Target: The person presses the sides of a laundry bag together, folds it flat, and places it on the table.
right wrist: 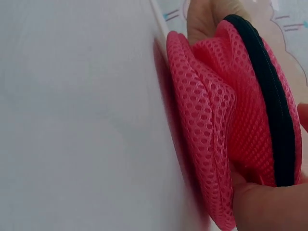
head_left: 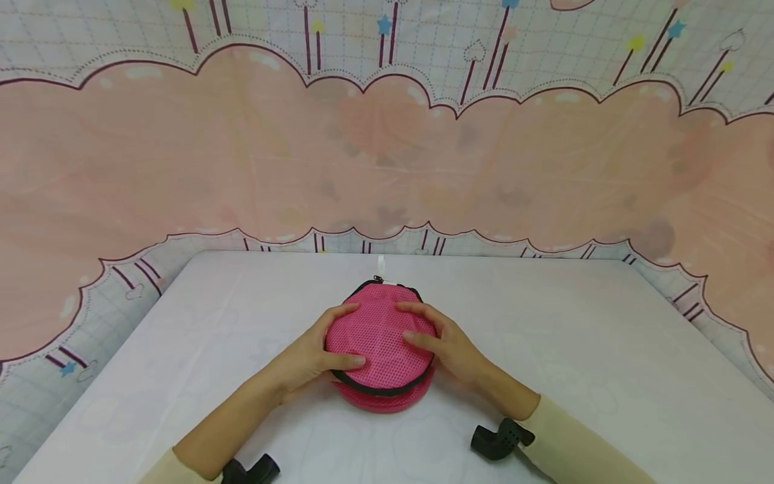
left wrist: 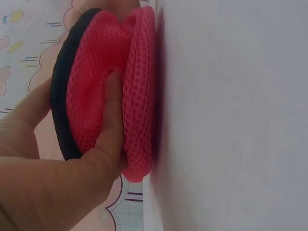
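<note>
A round pink mesh zip pouch [head_left: 377,343] with a black zipper band sits on the white table, in the middle of the head view. My left hand [head_left: 311,349] grips its left side, thumb and a finger on the top face. From the right, my right hand [head_left: 456,346] holds the other side the same way. Both wrist views show the mesh side wall [left wrist: 91,96] folded inward between the zipper band [right wrist: 269,96] and the bottom panel. Fingers of each hand press into that fold. What the pouch contains, if anything, is hidden.
The white table [head_left: 574,336] extends around the pouch, its far edge behind it. A peach and white patterned cloth [head_left: 363,148] hangs behind. Black camera mounts [head_left: 502,440] are on both wrists. A small pale tab [head_left: 381,264] stands out behind the pouch.
</note>
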### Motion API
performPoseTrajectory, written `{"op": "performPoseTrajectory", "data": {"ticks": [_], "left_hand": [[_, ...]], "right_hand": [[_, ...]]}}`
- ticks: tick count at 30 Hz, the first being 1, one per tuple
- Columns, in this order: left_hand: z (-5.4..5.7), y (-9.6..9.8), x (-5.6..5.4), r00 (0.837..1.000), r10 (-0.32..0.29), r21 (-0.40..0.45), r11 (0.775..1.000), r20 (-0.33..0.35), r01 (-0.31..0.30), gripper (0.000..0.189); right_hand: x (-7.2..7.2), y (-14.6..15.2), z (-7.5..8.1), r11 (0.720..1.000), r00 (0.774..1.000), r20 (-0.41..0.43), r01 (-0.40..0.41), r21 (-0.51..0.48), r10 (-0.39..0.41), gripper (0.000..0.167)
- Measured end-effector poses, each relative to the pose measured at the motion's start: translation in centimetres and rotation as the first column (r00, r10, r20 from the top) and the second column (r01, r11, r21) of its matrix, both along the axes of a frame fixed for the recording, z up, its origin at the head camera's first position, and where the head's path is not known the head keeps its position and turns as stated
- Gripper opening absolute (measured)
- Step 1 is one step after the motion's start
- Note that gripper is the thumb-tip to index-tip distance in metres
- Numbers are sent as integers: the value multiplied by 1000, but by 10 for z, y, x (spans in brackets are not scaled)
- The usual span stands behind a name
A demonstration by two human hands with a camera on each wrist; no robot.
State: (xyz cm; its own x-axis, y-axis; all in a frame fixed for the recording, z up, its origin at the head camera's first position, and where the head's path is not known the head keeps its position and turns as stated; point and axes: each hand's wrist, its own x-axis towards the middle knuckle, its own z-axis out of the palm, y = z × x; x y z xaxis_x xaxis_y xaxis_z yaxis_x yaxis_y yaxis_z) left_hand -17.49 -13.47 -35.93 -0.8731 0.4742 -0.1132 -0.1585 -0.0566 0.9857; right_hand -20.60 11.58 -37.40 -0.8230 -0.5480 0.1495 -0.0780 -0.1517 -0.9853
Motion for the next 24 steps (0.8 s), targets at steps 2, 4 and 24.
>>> {"op": "performPoseTrajectory", "data": {"ticks": [2, 4, 24], "left_hand": [[2, -2, 1, 1000, -4, -23, 1000, -16, 3, 86], [4, -3, 1, 999, 6, -55, 998, -34, -8, 84], [10, -12, -3, 811, -45, -478, 827, -583, -297, 85]], "right_hand": [[0, 1, 2, 999, 1000, -15, 4, 37, -4, 49], [0, 2, 4, 996, 999, -43, 21, 92, -17, 48], [4, 6, 13, 799, 763, -646, 403, 445, -25, 71]]}}
